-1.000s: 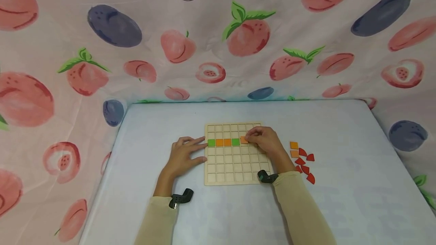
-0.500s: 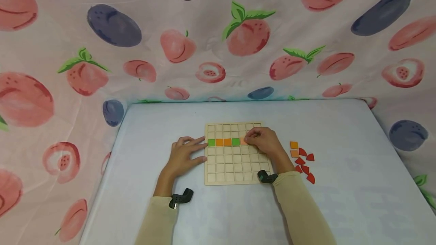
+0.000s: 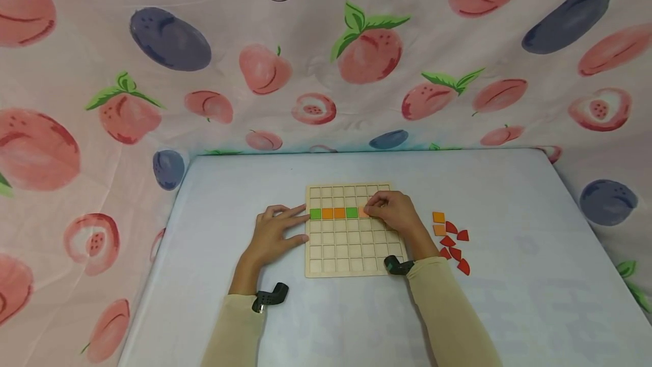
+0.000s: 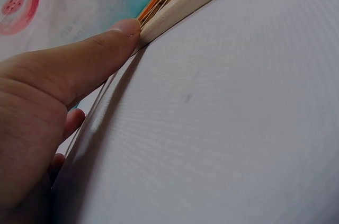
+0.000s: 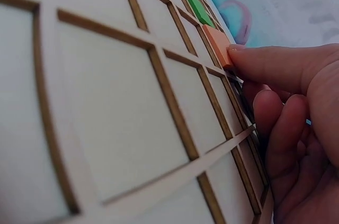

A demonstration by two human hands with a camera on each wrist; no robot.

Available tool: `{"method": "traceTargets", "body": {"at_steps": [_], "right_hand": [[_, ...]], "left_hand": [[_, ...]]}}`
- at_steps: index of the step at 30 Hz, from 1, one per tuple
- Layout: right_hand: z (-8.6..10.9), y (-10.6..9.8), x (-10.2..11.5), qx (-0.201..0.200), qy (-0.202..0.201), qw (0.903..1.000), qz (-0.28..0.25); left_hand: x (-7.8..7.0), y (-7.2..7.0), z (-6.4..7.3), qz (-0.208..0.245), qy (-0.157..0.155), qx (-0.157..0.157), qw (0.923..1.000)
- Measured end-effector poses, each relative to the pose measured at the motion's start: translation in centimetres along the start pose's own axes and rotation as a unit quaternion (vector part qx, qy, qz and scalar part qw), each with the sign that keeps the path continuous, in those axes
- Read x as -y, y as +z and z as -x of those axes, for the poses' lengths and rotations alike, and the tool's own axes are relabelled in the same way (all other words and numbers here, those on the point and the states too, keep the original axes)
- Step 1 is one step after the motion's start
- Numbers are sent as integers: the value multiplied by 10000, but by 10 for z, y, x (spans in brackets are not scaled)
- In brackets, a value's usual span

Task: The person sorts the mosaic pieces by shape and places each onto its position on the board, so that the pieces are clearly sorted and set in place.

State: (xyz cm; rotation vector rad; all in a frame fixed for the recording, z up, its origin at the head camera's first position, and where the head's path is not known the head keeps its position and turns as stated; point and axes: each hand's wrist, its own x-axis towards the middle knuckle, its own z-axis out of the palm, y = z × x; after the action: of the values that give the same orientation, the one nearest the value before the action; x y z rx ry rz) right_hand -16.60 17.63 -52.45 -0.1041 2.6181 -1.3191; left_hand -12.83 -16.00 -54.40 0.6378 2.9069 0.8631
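A wooden grid board (image 3: 339, 252) lies on the table; a row of green and orange square tiles fills cells in its third row from the far edge. My right hand (image 3: 396, 212) pinches a light orange square tile (image 5: 216, 43) at the right end of that row. In the right wrist view its thumb presses the tile's near edge; the index fingertip is hidden. The tile sits over a cell beside the green tile (image 5: 197, 7). My left hand (image 3: 274, 233) has its fingers spread, and its fingertips and thumb (image 4: 126, 27) touch the board's left edge.
Right of the board lie two orange square tiles (image 3: 438, 217) and several red fan-shaped pieces (image 3: 455, 254). White cloth covers the table (image 3: 514, 231). A fruit-print curtain (image 3: 316, 78) hangs along the back and sides. Each wrist carries a black camera (image 3: 271, 297).
The orange tile has gone from tilted above the row to lying lower, in line with it, with my right hand still on it. The left hand has stayed in place.
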Motion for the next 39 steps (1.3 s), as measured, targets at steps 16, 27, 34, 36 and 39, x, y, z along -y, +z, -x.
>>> {"method": "traceTargets", "body": {"at_steps": [16,27,34,36,39], "right_hand": [[-1,2,5,-48,60,10000,59],[1,-1,5,35,284,9996,11],[8,-9,-4,241,264,9988,-338],[10,-13,-6,276,262,9979,-525],[14,-21,-7,298,207,9971,-669]], "left_hand": [[2,-1,1,2,-50,31,10000],[2,-1,1,-2,-49,70,10000],[-1,-3,0,44,-106,156,9998],[-1,-3,0,42,-119,161,9998],[-1,-2,-1,18,-120,144,9998]]}}
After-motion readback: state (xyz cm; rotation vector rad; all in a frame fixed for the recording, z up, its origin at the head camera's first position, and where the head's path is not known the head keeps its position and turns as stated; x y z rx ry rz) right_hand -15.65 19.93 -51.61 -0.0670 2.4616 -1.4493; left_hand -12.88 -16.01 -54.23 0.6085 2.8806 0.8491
